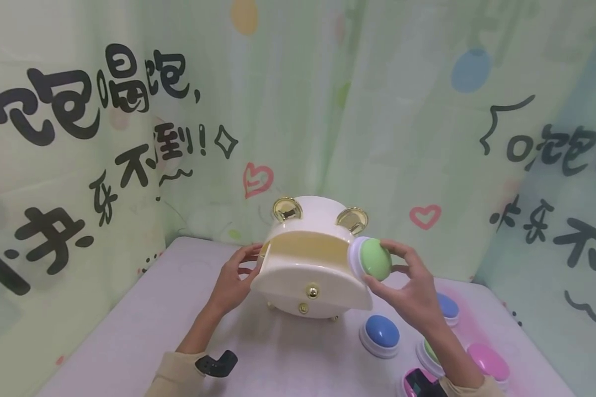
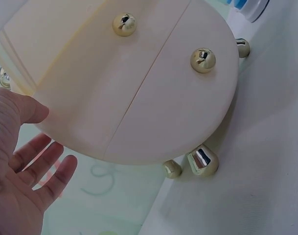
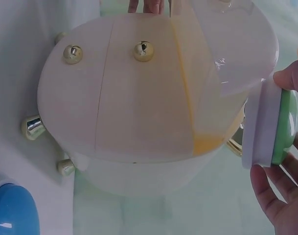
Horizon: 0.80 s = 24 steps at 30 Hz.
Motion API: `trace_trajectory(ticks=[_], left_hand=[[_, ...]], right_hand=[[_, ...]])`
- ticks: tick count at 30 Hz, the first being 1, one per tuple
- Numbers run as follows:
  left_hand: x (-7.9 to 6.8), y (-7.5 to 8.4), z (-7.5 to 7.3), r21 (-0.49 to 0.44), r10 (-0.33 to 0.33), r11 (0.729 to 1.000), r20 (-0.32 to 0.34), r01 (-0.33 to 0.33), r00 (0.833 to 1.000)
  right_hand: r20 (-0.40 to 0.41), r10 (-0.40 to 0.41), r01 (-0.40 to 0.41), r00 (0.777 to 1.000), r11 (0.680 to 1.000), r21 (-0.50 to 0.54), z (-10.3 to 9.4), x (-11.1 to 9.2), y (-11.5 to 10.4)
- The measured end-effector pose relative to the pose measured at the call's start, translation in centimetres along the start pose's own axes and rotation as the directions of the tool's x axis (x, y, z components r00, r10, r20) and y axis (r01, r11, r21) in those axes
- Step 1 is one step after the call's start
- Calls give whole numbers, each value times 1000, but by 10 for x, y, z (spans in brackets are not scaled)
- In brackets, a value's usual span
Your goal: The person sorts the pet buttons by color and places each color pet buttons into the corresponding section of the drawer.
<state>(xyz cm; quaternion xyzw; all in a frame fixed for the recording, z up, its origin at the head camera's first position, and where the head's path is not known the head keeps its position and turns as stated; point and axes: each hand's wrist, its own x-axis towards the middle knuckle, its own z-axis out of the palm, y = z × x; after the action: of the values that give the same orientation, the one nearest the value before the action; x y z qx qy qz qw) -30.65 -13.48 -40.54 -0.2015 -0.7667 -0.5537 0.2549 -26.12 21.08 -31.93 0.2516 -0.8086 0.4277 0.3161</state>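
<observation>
A white cabinet point(image 1: 318, 208) with rounded gold ears, gold knobs and small gold feet stands on the table. Above its front panel point(image 1: 288, 278) the upper part gapes, showing a yellowish inside. My left hand point(image 1: 234, 284) is at the cabinet's left side; in the left wrist view its thumb lies at the panel's edge, with the other fingers apart and nearly straight. Between thumb and fingers, my right hand point(image 1: 414, 295) grips a push button point(image 1: 376, 259) with a green dome and white base. Its base faces the cabinet's upper right edge; whether they touch, I cannot tell.
On the table's right lie several similar buttons: a blue button point(image 1: 381, 332), another blue one point(image 1: 447, 306) farther back, a pink button point(image 1: 489, 359) and a green one partly behind my right arm. A patterned curtain point(image 1: 298, 110) surrounds the table point(image 1: 189, 264).
</observation>
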Motion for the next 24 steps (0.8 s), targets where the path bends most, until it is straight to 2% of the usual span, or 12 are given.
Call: trace_trajectory(ticks=[9,21,24], left_hand=[[-5,1,-1,8,-10,1000,4,10,1000],[-1,1,-1,14,-15,1000,3,15,1000],[0,1,-1,15,-17,1000,5,16,1000]], right_hand=[[45,59,-57,997,997,-48,5,0,-4],[81,85,-83,993,996,-31,11,7,-7],[93,78,-79,993,997,6,11,9,-5]])
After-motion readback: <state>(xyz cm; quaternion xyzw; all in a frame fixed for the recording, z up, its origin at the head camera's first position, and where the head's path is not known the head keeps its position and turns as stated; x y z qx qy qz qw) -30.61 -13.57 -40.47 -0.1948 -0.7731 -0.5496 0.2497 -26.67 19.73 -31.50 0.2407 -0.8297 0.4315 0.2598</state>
